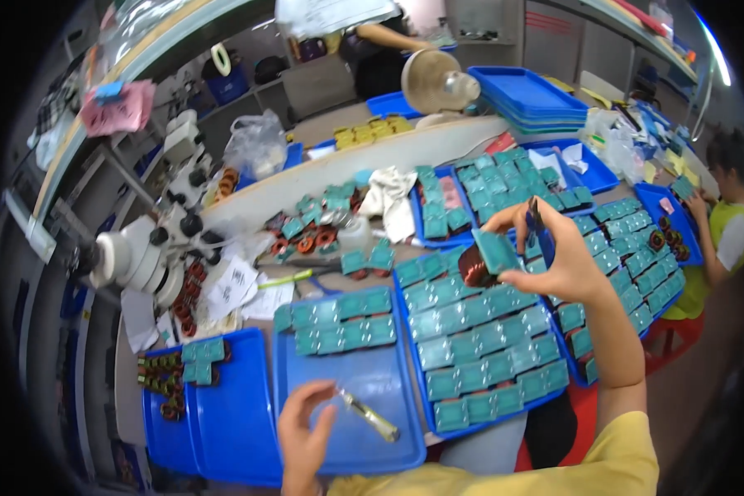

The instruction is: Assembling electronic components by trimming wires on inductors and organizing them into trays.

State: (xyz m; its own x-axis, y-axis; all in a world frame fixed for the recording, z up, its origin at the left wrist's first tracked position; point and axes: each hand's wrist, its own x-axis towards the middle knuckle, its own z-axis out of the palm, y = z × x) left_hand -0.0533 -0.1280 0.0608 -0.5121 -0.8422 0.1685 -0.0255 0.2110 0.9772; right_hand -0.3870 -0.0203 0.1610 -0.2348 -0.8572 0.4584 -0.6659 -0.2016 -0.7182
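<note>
In my raised right hand (554,260) is a copper-wound coil (474,269) with a flat teal square plate (496,250) on one side, gripped between thumb and fingers. A dark blue object (541,231) also shows within that hand; its kind is unclear. My left hand (307,426) hovers over a blue tray (347,450), thumb and fingers apart, holding nothing. Beside its fingertips lies a slim tool with a yellow-green handle (376,420), slanting across the tray. Rows of teal-plated coils (347,326) fill that tray's far part.
Right of it, another tray (488,347) is packed with teal-plated parts. Further left, a blue tray (231,430) holds dark coils and a few teal pieces. A white microscope (132,256) stands at the left. A co-worker (723,215) sits at the far right.
</note>
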